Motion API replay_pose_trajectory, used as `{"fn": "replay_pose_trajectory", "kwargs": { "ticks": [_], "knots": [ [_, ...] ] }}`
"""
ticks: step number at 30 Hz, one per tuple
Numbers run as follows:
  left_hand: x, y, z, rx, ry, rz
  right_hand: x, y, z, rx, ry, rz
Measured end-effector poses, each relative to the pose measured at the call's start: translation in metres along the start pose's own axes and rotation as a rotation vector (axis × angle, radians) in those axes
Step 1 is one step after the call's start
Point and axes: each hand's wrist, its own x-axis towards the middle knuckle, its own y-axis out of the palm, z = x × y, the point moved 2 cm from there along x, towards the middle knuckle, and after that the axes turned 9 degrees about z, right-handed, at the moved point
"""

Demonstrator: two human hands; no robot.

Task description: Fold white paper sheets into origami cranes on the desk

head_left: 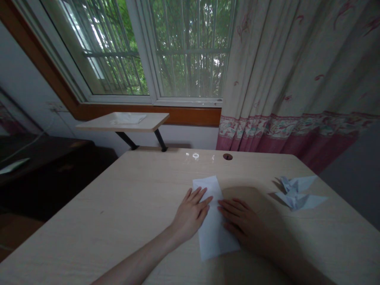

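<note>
We press a paper sheet (214,227) on the counter (118,206), left hand (190,215) and right hand (242,223) flat, fingers (197,194) spread, gripping nothing. Seemingly mid-crease; the next fold wants squared edges.

Head-worn view, forward and down, near desk (118,206)

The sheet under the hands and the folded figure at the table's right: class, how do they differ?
The sheet lies flat, a long rectangle; the folded figure rises in pointed wings. The left hand and right hand rest on the sheet; the folded figure lies untouched. Both are pale paper on one table.
</note>
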Motion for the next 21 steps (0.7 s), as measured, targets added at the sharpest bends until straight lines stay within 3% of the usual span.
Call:
{"fn": "replay_pose_trajectory", "kwargs": {
  "ticks": [10, 17, 21],
  "knots": [
    [-0.003, 0.003, 0.001, 0.036, 0.045, -0.051, -0.001, 0.001, 0.013, -0.116, -0.09, -0.072],
    [-0.003, -0.009, 0.011, 0.068, 0.116, 0.067, -0.004, -0.002, 0.028, -0.112, -0.174, 0.021],
    [-0.003, -0.01, 0.015, 0.041, 0.089, 0.029, -0.007, -0.004, 0.035, -0.047, -0.198, 0.103]
  ]
}}
